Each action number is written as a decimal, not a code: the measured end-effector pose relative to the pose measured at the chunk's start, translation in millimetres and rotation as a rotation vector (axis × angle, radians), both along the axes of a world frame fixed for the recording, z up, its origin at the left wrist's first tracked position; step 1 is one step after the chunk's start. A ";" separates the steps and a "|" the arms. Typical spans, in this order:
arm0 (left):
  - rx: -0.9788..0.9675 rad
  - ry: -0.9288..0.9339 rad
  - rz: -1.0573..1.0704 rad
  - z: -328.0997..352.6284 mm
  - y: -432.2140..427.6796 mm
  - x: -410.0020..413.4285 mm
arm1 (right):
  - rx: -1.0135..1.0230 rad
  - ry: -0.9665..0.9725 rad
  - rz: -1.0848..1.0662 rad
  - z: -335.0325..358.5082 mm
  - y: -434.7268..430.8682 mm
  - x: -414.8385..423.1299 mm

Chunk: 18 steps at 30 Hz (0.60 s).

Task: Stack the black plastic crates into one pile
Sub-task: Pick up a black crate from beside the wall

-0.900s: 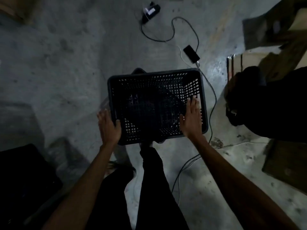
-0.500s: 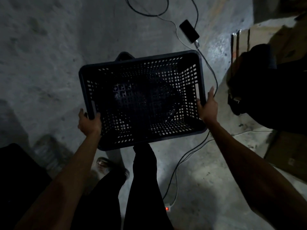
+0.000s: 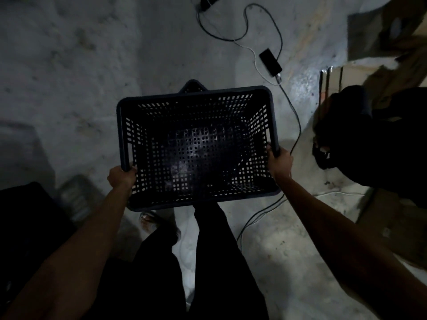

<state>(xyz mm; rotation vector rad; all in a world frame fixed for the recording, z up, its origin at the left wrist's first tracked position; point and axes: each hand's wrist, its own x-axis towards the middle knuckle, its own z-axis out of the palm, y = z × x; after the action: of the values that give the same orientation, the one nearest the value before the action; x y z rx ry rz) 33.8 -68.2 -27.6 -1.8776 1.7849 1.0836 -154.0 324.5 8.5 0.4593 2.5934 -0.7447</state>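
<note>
- Setting: a dim concrete floor (image 3: 69, 77), stained and uneven, is seen from above; cardboard sheets (image 3: 392, 31) are laid along the upper right edge.
- Black plastic crate (image 3: 196, 146): one perforated crate is held clear of the floor, in front of the person's legs, with its open top turned up and toward the camera. It is kept level, presumably so that it can be lowered squarely onto another crate.
- Second crate (image 3: 193, 85): a dark corner is seen protruding just beyond the far rim of the held crate. It is probably the crate below, set at an angle, though the light is too poor for certainty.
- Left hand (image 3: 122, 177): closed around the left rim at the near end of the handle slot, fingers curled under the edge.
- Right hand (image 3: 278, 160): closed likewise on the right rim beside its handle slot. The two grips are set opposite each other, so the load is balanced.
- Loose items: a phone (image 3: 270, 62) is lying on the floor beyond the crate, with a cable (image 3: 291, 107) trailing past the crate's right side; a black bag (image 3: 369, 139) is slumped at the right. All are well apart from the crate's underside.
- Change noted: against the frame half a second back, the crate is shown further right and more squarely aligned, and the right hand is wrapped more firmly on the rim. Against the oldest frame, the hands are no longer resting flat but gripping.
</note>
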 end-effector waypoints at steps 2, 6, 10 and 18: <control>0.022 -0.008 0.054 18.3 -22.9 42.6 | -0.009 -0.037 0.018 28.4 -25.4 23.4; 0.026 0.056 0.272 101.7 -41.5 117.8 | -0.015 -0.116 0.140 70.6 -84.3 68.4; -0.048 -0.049 0.321 154.6 -57.2 202.4 | -0.048 -0.197 0.243 94.0 -147.9 102.6; -0.091 -0.050 0.606 195.3 -124.1 371.0 | -0.077 -0.243 0.607 132.3 -340.9 173.5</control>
<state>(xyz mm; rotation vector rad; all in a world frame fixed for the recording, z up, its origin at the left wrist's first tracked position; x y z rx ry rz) 404.8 -192.3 167.7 -2.5643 1.2746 1.1340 19.5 -16.4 140.8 -0.2463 2.2743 -0.5289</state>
